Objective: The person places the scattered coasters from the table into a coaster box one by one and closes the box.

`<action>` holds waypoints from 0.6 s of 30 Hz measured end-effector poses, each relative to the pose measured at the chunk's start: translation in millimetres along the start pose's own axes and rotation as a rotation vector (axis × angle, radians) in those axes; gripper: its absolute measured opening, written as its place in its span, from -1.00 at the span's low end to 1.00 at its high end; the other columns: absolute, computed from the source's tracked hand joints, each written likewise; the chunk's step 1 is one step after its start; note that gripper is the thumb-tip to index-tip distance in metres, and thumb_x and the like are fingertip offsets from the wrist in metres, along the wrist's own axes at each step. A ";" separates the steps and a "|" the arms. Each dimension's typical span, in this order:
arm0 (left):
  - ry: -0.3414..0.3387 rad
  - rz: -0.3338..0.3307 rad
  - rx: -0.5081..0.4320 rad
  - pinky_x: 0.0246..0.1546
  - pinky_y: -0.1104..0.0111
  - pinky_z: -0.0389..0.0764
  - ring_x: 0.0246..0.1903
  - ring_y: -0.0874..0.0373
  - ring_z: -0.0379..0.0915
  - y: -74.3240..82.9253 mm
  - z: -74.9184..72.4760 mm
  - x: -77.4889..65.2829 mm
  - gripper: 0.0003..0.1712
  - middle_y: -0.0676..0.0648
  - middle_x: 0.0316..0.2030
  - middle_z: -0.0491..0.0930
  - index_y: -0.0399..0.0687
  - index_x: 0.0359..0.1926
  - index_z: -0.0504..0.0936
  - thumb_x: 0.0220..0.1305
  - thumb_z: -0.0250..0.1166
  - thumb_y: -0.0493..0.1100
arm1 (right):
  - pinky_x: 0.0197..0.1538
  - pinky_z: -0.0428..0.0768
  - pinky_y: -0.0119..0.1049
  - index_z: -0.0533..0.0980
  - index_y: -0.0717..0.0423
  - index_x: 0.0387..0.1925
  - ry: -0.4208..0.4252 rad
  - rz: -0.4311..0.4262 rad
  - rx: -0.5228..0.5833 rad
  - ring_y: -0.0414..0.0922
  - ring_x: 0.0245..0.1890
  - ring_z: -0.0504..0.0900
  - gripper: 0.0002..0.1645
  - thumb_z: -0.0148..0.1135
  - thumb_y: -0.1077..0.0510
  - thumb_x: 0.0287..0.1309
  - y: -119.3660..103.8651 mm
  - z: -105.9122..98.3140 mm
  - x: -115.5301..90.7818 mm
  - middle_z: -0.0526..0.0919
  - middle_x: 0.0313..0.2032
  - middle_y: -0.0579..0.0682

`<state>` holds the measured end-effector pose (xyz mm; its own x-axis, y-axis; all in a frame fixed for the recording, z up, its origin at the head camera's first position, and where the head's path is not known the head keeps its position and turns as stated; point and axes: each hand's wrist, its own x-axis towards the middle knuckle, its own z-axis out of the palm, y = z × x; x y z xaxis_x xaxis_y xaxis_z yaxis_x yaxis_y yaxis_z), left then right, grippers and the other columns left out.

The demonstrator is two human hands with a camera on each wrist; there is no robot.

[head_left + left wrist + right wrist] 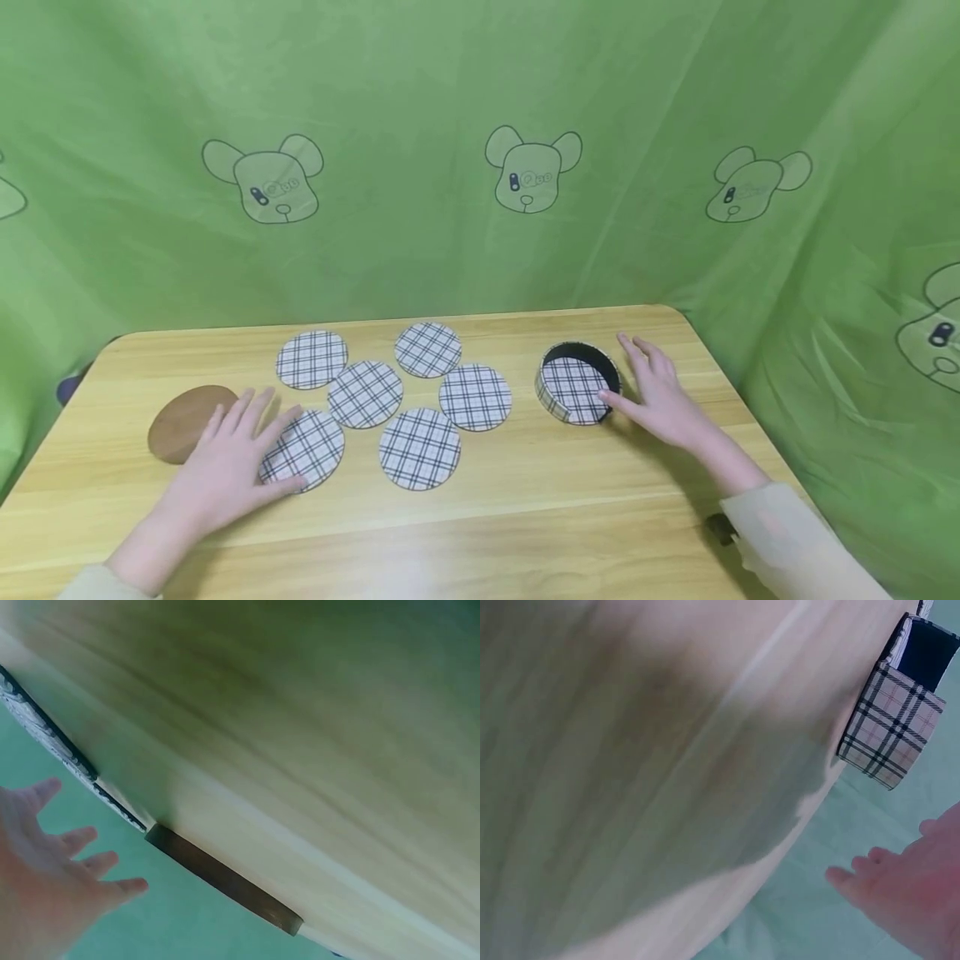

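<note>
Several round plaid coasters [422, 448] lie flat in a loose group on the table. My left hand [228, 471], fingers spread and fairly straight, is over the front-left coaster [315, 450] and partly hides it. Next to that hand lies a brown round disc [180, 425], whose thick edge [225, 879] shows in the left wrist view. On the right stands a round plaid coaster holder [555, 406] with a dark inside and a plaid disc at its bottom. My right hand [663, 404] is at its right side, fingers spread, thumb over the rim; contact is unclear.
The wooden table [487, 533] has rounded far corners. Green cloth [405, 250] printed with bear heads hangs behind and along the right side. A small dark object [722, 529] shows under my right sleeve.
</note>
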<state>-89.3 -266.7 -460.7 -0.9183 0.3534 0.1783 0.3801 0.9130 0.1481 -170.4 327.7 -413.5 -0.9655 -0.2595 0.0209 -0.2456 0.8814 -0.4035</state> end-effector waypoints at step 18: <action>-0.011 0.095 -0.043 0.38 -0.41 0.41 0.41 -0.40 0.35 3.6 2.6 6.5 0.22 -0.37 0.42 0.44 -0.04 0.49 0.47 -0.04 0.49 0.57 | 0.49 0.03 0.64 -0.33 0.17 0.71 -0.131 -0.005 0.534 0.62 0.54 -0.01 0.10 0.16 0.16 0.49 22.7 6.3 7.8 -0.10 0.58 0.59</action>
<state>-94.2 -260.6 -461.5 -0.8788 0.4408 0.1831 0.4701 0.8655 0.1729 -182.9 343.2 -428.3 -0.9373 -0.3401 -0.0763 -0.1393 0.5663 -0.8124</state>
